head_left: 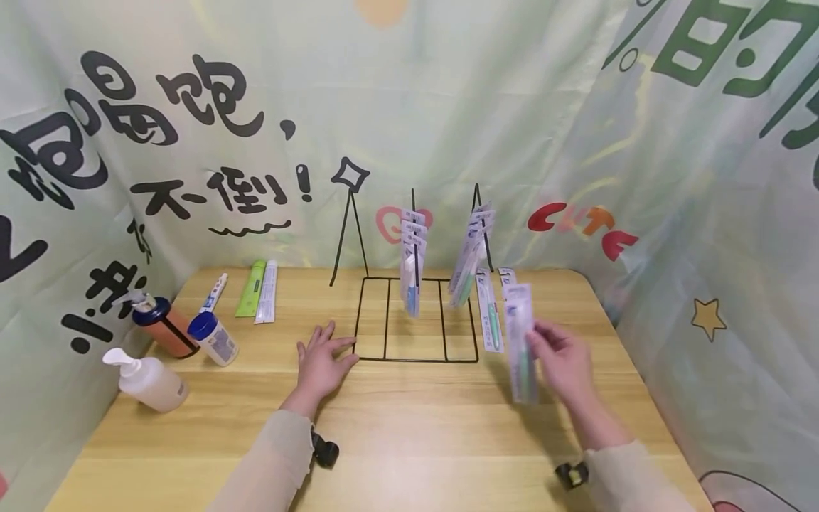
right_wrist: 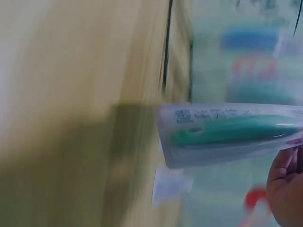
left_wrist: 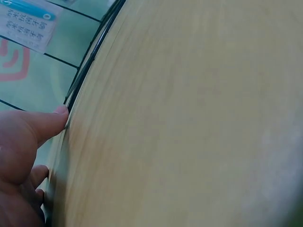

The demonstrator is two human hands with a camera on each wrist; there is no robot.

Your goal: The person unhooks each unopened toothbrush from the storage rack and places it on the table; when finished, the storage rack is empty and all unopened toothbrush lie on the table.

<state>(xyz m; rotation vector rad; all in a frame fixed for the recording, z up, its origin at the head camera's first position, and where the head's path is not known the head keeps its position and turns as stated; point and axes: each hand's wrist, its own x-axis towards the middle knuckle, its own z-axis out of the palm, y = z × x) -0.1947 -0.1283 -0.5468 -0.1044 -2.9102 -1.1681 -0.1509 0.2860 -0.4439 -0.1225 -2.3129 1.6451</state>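
My right hand (head_left: pixel 563 359) pinches a packaged toothbrush (head_left: pixel 520 341) by its edge, upright above the table. In the right wrist view the toothbrush pack (right_wrist: pixel 227 135) shows a green handle behind clear plastic. My left hand (head_left: pixel 322 366) has its fingers spread at the front left corner of a black wire rack (head_left: pixel 416 360). In the left wrist view the thumb (left_wrist: pixel 52 122) touches the rack's wire. Packaged toothbrushes (head_left: pixel 412 274) hang on the middle prong, and more toothbrush packs (head_left: pixel 469 259) hang on the right one. The left prong (head_left: pixel 342 235) holds nothing.
Two more toothbrush packs (head_left: pixel 489 313) lie right of the rack. At the left are a green tube (head_left: pixel 251 288), a white tube (head_left: pixel 266 291), a small tube (head_left: pixel 214 293), a blue-capped bottle (head_left: pixel 214 340), an orange pump bottle (head_left: pixel 166 327) and a white pump bottle (head_left: pixel 150 384).
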